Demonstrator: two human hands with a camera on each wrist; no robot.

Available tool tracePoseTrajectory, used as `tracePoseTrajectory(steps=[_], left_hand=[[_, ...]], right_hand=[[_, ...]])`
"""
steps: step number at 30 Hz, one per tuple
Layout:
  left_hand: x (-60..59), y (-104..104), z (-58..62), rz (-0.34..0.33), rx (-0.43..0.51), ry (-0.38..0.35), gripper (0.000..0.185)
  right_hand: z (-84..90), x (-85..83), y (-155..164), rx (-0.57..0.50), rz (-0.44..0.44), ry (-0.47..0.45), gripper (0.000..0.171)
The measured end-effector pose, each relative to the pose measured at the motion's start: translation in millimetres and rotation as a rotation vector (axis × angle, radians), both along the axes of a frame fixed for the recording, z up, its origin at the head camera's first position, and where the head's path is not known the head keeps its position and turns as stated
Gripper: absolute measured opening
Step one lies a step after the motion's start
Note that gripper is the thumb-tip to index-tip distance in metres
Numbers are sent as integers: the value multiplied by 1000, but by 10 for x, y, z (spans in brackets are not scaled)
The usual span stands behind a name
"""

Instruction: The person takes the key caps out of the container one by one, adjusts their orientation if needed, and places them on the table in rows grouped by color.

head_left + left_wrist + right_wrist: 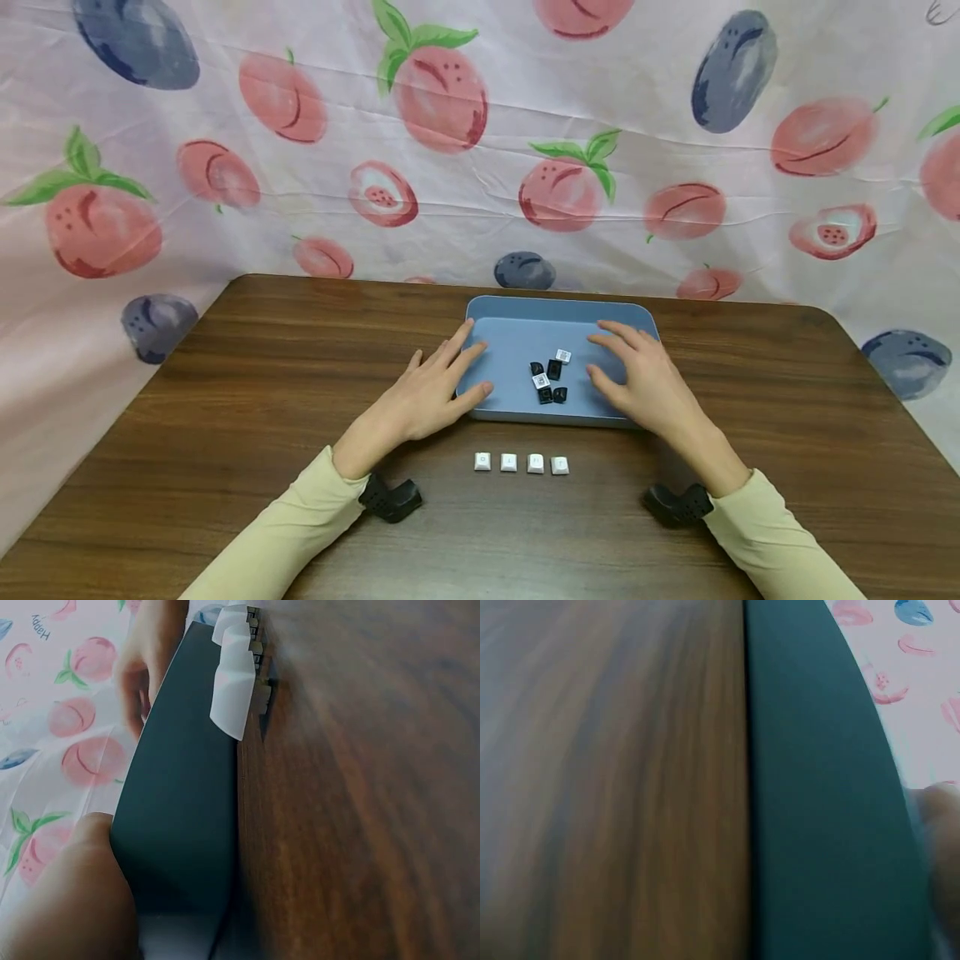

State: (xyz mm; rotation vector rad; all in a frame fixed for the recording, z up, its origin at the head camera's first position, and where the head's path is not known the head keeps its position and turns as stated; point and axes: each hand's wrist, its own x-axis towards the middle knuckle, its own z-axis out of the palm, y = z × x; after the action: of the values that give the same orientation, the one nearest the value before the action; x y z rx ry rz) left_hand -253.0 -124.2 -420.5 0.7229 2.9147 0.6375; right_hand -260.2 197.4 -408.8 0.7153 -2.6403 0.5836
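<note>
Pale-yellow fabric sleeves [288,529] are showing before the blue rectangular tray [517,333]. Left hand [429,395], right hand [654,385], loose-fingered, holding nothing, are hanging at its ends. White square plastic keycaps [508,462] are sitting in front, black ones [554,369] inside: likely light, stiff; pinch opposite sides.

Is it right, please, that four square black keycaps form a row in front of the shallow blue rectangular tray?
Not quite: the head view shows that the four square keycaps are white, not black; they do form a row in front of the shallow blue rectangular tray.
</note>
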Motion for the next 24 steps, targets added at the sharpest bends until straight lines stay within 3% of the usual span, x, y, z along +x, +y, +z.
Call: tracePoseTrajectory(steps=[5, 8, 12, 16, 20, 24], left_hand=[[14, 11, -15, -13, 1, -37, 70], [7, -6, 9, -1, 1, -25, 69], [-4, -5, 19, 5, 3, -9, 68], [-9, -18, 29, 3, 6, -11, 68], [-8, -25, 31, 2, 10, -4, 66], [-2, -14, 28, 0, 9, -14, 66]], right_hand=[[-57, -77, -111, 28, 204, -94, 46], [-53, -112, -144, 73, 245, -110, 45], [-48, -102, -124, 78, 176, -160, 40], [-37, -84, -123, 32, 83, -123, 29], [-50, -73, -127, -53, 56, -90, 16], [-62, -59, -111, -114, 33, -132, 14]])
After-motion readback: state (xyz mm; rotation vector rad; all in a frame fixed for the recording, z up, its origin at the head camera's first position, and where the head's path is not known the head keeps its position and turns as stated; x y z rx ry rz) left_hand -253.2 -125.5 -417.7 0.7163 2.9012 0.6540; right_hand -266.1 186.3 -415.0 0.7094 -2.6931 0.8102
